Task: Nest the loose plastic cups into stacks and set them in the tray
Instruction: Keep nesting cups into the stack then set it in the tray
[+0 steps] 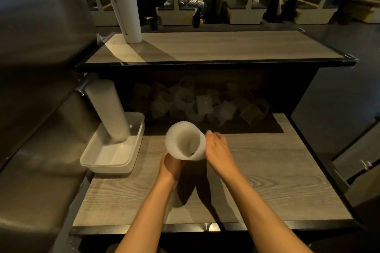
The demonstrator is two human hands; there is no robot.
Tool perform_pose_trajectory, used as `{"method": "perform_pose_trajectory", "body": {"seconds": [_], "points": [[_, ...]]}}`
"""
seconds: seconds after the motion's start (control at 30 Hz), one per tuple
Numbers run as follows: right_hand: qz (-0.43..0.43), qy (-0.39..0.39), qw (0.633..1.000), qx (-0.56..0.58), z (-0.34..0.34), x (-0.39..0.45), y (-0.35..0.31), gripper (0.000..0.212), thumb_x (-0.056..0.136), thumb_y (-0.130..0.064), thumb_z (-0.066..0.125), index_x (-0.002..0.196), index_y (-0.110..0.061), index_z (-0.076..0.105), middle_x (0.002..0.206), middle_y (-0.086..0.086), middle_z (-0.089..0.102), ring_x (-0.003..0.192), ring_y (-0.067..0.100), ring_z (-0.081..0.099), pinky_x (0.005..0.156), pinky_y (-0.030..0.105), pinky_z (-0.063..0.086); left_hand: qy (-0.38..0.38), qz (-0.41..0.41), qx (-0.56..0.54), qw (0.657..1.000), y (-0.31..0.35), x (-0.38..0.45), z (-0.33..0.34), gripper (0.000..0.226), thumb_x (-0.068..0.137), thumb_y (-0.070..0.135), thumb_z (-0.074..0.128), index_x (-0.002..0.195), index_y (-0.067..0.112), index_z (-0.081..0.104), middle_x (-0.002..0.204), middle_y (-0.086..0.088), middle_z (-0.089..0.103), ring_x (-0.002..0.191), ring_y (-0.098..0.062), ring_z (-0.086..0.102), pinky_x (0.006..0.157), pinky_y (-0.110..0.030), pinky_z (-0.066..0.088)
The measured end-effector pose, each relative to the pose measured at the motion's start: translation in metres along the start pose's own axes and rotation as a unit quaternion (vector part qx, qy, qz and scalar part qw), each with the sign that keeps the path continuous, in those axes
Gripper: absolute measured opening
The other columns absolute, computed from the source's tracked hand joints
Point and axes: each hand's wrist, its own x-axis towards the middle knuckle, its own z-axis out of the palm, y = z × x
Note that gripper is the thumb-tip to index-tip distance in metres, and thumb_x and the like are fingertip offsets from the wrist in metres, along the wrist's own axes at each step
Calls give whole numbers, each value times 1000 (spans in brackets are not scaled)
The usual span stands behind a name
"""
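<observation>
One clear plastic tray at left edge of wooden table. One tall cup stack stands tilted in tray's far end. Second tall stack on upper shelf, above and behind tray. Right of tray: third stack held over table, open mouth toward camera. Left hand grips it from below; right hand lies against its right side, fingers straight. Behind: heap of loose cups under shelf, in shadow, count unclear. Three people seated or standing far back.
</observation>
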Motion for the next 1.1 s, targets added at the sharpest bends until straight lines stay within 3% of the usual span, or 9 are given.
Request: {"method": "perform_pose_trajectory", "body": {"seconds": [0.1,0.23,0.33,0.4,0.53,0.63,0.83,0.97,1.1], "points": [[-39,16,999,-26,-3,16,-21,64,108,-52,28,161,-18,19,171,11,-2,155,32,-13,125,52,4,48,131,-106,985,33,-4,4,37,97,-12,43,134,-12,46,131,-32,52,126,-42,51,105,-40,42],[-28,25,999,-18,-11,43,-42,95,93,-80,28,163,-25,-5,165,-1,-32,152,29,-27,124,52,0,-60,232,-108,965,65,11,2,32,89,-7,65,103,22,61,103,0,65,87,-8,70,76,-28,58],[-36,11,999,-9,-12,64,-52,93,93,-81,27,163,-30,-5,167,3,-26,153,29,-25,124,52,0,-56,258,-78,961,82,29,1,43,70,25,81,108,29,61,110,5,67,103,-12,66,93,-36,55],[-35,4,999,-15,-8,82,-52,86,96,-76,24,163,-28,0,169,9,-15,155,31,-18,124,51,2,-43,267,-75,960,90,41,6,42,73,25,83,108,29,61,110,3,66,108,-18,63,101,-46,50],[-102,30,982,-158,-7,106,-50,58,108,-44,21,158,-13,23,155,22,27,142,43,25,116,53,21,-57,287,-49,955,102,65,16,25,96,10,64,108,32,65,106,8,69,103,-11,66,92,-37,52],[-121,-10,981,-154,-11,113,-50,47,110,-28,23,154,-12,24,148,19,38,131,44,34,113,56,29,-82,285,-71,952,110,74,26,24,95,12,65,110,31,64,106,10,70,101,-7,67,87,-28,54],[-112,-27,992,-49,-22,126,-44,56,105,-51,15,150,-22,32,145,14,47,137,37,38,116,56,29,-102,277,-73,953,116,80,43,24,101,7,54,109,28,62,107,7,68,99,-6,66,88,-27,54],[-48,-14,994,99,-22,135,-28,96,77,-93,15,154,-38,33,152,1,47,145,24,37,121,55,27,-129,269,-53,953,112,77,57,22,102,12,54,111,31,62,110,7,68,101,-5,66,85,-24,54],[-19,5,981,194,-31,131,-17,85,88,-86,21,157,-36,29,157,0,42,145,19,38,122,51,29,-145,275,-16,950,111,75,74,20,102,15,54,110,32,61,108,9,67,99,-3,65,84,-23,54]]}}
